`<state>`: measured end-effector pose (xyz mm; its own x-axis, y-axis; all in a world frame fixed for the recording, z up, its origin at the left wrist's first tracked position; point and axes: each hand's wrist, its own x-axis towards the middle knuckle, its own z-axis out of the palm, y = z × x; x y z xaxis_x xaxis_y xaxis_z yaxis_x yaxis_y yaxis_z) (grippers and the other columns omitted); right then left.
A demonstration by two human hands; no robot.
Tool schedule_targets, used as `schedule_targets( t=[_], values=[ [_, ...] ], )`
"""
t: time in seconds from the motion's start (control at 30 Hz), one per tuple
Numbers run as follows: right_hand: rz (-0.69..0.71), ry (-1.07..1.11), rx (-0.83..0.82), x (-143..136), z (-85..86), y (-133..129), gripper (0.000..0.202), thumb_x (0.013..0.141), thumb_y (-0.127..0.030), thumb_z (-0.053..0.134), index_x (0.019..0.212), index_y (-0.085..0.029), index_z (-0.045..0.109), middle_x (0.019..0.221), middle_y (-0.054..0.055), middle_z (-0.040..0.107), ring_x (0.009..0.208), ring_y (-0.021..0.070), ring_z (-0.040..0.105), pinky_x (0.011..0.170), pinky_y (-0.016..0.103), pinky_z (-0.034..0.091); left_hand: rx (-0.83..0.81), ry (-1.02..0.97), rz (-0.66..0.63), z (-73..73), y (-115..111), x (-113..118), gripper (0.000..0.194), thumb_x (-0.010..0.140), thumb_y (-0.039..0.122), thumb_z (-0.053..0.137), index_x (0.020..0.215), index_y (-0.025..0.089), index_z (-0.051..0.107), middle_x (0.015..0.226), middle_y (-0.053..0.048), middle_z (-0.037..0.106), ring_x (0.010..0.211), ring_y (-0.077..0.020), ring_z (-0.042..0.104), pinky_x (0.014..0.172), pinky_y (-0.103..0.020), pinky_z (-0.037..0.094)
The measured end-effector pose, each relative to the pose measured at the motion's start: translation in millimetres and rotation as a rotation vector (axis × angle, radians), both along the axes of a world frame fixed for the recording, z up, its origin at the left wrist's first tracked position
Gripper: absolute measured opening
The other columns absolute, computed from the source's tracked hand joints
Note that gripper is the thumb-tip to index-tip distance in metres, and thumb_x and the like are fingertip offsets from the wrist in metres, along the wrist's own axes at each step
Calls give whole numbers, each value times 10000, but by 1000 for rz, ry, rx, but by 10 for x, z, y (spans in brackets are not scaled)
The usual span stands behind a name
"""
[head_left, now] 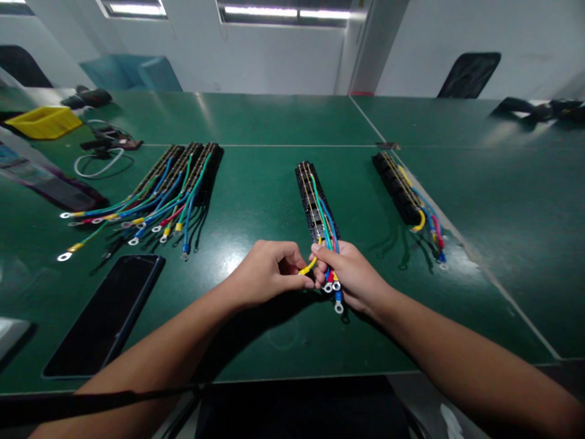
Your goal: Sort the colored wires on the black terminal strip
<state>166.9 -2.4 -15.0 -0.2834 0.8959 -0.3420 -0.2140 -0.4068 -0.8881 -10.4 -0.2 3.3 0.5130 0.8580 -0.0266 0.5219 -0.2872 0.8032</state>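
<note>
A black terminal strip [315, 204] with green, blue, red and yellow wires lies lengthwise on the green table [256, 201] in front of me. My left hand [278, 268] pinches the yellow wire [310, 266] near its ring terminal, to the left of the other wires. My right hand [350, 274] is closed around the wire bundle [329, 235] at the strip's near end. Several ring terminals [338, 306] stick out below its fingers. The underside of the bundle is hidden by the fingers.
Several wired strips [183, 177] lie at the left, another strip [397, 189] at the right. A phone [105, 314], a yellow tray [46, 122], a coiled cable [98, 163] and a plastic package [43, 174] are on the left side.
</note>
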Motion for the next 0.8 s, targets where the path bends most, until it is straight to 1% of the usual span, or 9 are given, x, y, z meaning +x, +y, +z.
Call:
schedule_targets(
  t=[0.13, 0.3, 0.37, 0.53, 0.8],
  values=[
    [-7, 2, 2, 3, 4, -1, 218, 841, -303, 611, 702, -159, 525, 443, -40, 528, 374, 89, 524, 394, 187, 411, 84, 55, 4, 39, -1, -11, 233, 804, 363, 649, 744, 138, 645, 662, 12, 646, 579, -89, 538, 539, -193, 346],
    [1, -8, -3, -3, 26, -6, 188, 851, -279, 597, 725, -163, 517, 456, -53, 521, 377, 86, 515, 407, 198, 449, 213, 142, -52, 86, -21, -4, 241, 873, 328, 554, 748, 143, 645, 657, 15, 637, 583, -88, 529, 563, -212, 325],
    [4, -16, -10, -6, 32, -7, 189, 855, -269, 589, 717, -161, 518, 454, -51, 522, 376, 86, 516, 408, 198, 453, 218, 145, -55, 78, -22, 2, 233, 871, 320, 553, 744, 142, 633, 653, 19, 630, 577, -85, 523, 560, -212, 322],
    [10, -23, -32, -3, 36, 3, 182, 865, -251, 573, 716, -158, 522, 444, -43, 529, 375, 90, 531, 399, 186, 435, 159, 112, -32, 36, -9, 6, 191, 815, 319, 628, 744, 142, 626, 673, 22, 645, 589, -83, 543, 555, -198, 341],
    [17, -37, -39, -5, 46, 5, 165, 869, -217, 563, 720, -154, 532, 460, -44, 535, 378, 88, 530, 407, 192, 452, 236, 180, -99, 46, -21, 3, 247, 896, 321, 509, 757, 144, 610, 633, 24, 595, 544, -79, 476, 532, -212, 283]
  ],
)
